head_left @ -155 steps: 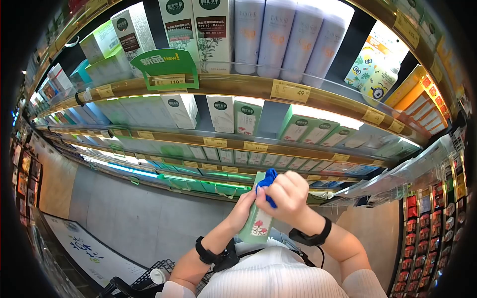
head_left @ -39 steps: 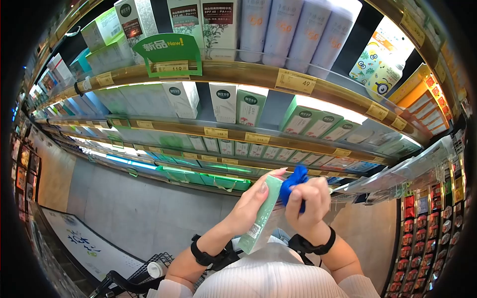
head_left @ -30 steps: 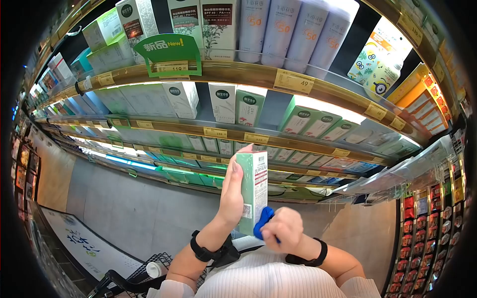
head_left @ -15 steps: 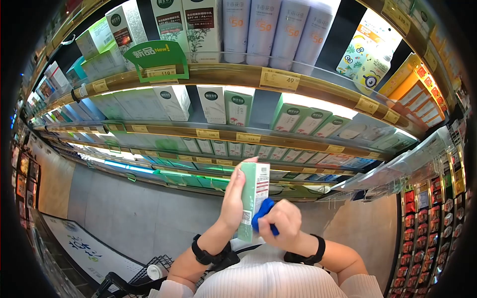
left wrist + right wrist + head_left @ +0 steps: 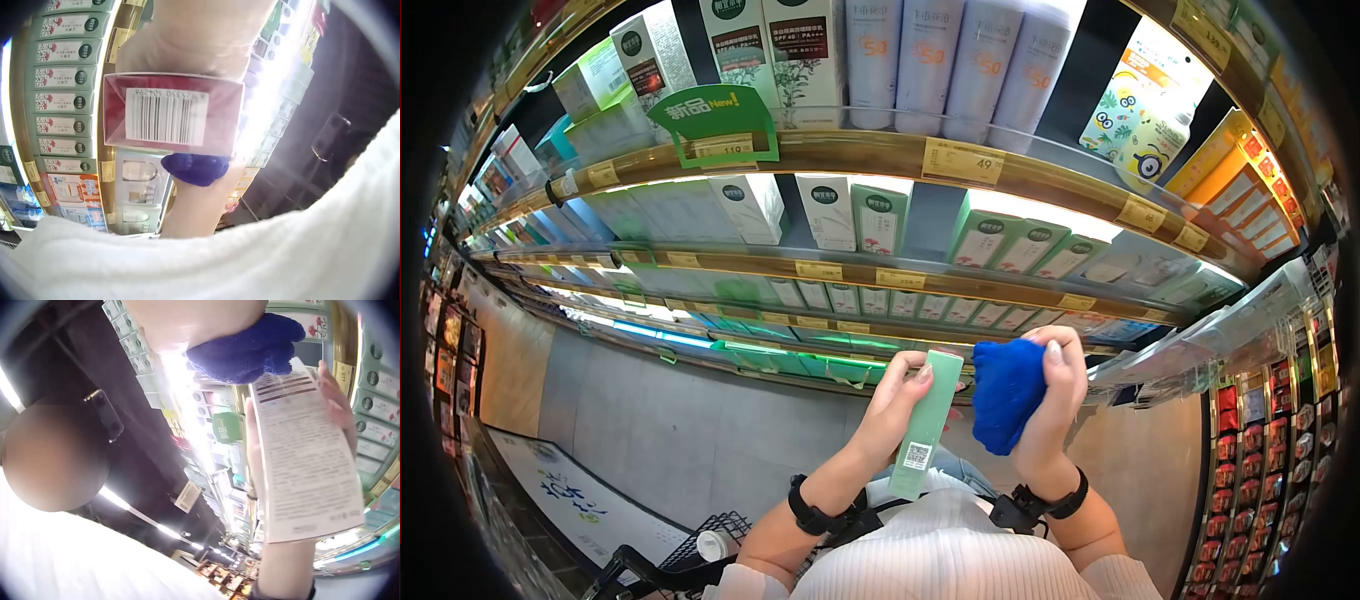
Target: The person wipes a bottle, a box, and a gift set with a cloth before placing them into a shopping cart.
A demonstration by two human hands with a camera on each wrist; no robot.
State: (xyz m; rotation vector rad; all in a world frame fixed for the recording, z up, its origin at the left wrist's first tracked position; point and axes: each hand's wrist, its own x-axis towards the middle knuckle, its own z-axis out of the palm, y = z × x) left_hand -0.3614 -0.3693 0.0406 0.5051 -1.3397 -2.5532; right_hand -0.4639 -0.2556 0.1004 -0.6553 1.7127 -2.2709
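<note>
Far L, we see a floor board [image 5: 570,500] w/ blue marks on it; next, a white cup [image 5: 714,544] by a black wire basket [image 5: 725,528]; then our L hand [image 5: 888,408], w/ a black strap [image 5: 812,508] on the wrist, clamped on the green box [image 5: 927,420], thumb on one side & fingertips showing past the other; the box is up in front of our tummy, tall way up w/ a bit of a tilt, its QR code [image 5: 917,456] low on the green side; the L wrist cam shows a barcode [image 5: 167,115] on its red end, & the R wrist cam shows small print [image 5: 306,450] on its white side; just R of the box is a blue cloth [image 5: 1007,398], w/ a gap btwn them in the head view; our R hand [image 5: 1055,405] is clamped on the cloth, fingers bent round its edge; past our hands, shelves [image 5: 850,155] hold lots of boxes, plus pale purple bottles [image 5: 925,65] up top; far R, a rack has red packs [image 5: 1225,455].
</note>
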